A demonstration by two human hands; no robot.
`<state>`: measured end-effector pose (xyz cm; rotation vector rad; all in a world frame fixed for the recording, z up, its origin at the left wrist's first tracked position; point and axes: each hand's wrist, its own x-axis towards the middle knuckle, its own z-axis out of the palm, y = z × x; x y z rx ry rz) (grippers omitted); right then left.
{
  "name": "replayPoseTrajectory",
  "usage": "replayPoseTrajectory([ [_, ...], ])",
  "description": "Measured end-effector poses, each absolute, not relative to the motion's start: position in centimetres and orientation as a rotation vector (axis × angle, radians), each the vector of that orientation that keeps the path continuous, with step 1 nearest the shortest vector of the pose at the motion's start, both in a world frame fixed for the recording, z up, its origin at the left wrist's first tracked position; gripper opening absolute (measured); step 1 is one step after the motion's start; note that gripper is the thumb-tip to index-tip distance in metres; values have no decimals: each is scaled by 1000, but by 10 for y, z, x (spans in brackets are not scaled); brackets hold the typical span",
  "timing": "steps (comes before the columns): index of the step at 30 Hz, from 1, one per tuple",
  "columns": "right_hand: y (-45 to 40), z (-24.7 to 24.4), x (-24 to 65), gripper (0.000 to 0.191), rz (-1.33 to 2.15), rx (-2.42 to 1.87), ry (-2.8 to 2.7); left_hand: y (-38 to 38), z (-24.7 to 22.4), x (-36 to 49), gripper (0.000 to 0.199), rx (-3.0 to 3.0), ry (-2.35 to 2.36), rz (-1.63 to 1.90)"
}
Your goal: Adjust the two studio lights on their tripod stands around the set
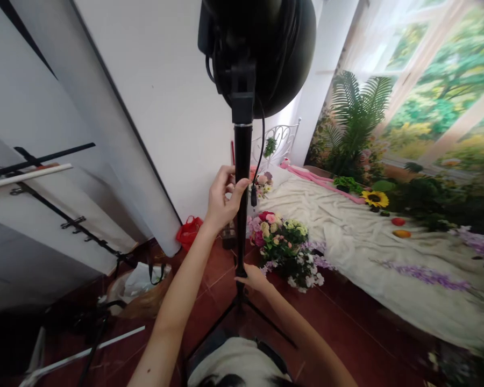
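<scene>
A black light stand (242,226) rises upright in front of me, topped by a large black studio lamp (266,59). My left hand (225,199) is on the upper pole below the lamp, its thumb across the front and its curled fingers partly behind. Lower down, near a collar above the spread legs, my right hand (253,278) grips the same pole; most of its fingers are hidden. A black cable (262,145) hangs beside the pole from the lamp, ending in a small black piece (254,195) near my left thumb.
Artificial flowers (286,247) stand right of the pole, beside a bed with a cream cover (347,236). A red bag (189,232) sits by the white wall panel. Stand legs spread over the red tiles (339,322). A backdrop roller rack (68,223) is at left.
</scene>
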<state>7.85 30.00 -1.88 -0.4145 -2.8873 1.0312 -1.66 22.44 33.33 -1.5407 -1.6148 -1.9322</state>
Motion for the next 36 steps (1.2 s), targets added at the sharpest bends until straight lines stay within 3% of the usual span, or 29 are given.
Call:
replayPoseTrajectory([
  [10,298,-22,78,38,1066,-402,-2844,230,357,-17,27,-1545,-1511,-1926],
  [16,309,-15,98,71,1437,-361,-2456,228,357,-17,28,-1554,-1517,-1903],
  [21,315,-30,126,46,1935,-576,-2035,229,357,-17,29,-1544,-1508,-1919],
  [29,297,-29,119,20,2509,-1037,-1222,229,357,-16,33,-1538,-1520,-1923],
  [33,295,-28,128,22,2552,-831,-1227,229,357,-16,31,-1535,-1517,-1941],
  [36,295,-34,126,20,2406,-947,-1414,228,357,-16,28,-1540,-1528,-1947],
])
